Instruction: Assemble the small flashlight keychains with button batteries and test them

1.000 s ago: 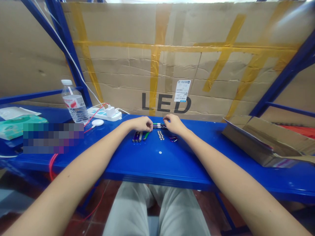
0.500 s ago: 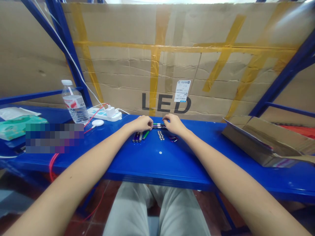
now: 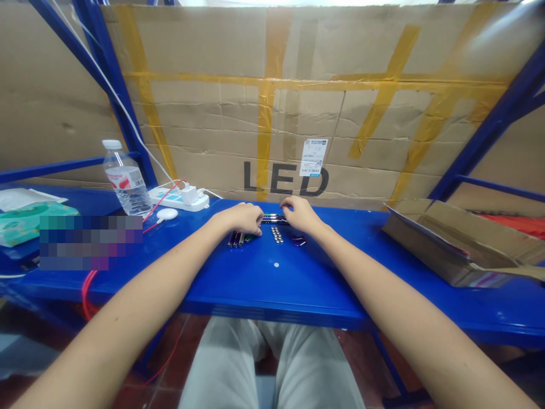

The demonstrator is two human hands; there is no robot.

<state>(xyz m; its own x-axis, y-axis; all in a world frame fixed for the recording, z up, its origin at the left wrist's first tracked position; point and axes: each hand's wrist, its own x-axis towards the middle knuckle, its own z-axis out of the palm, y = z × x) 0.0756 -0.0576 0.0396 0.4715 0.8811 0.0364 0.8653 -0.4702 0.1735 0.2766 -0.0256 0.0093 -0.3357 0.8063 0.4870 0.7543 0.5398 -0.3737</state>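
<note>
Toward the far edge of the desk [image 3: 242,289], dark pen-like tubes [image 3: 235,241] lie side by side, probably to stay orderly, beside a green tube [image 3: 248,239] partly under the bent-fingered left hand [image 3: 247,218]. Crosswise tubes [image 3: 269,218] bridge the hands, silver discs [image 3: 277,235] rowed nearer the front edge, likely grouped by kind; the right hand [image 3: 298,213] curls above purple clips [image 3: 299,241]. Whether either hand pinches anything, I cannot tell.
</note>
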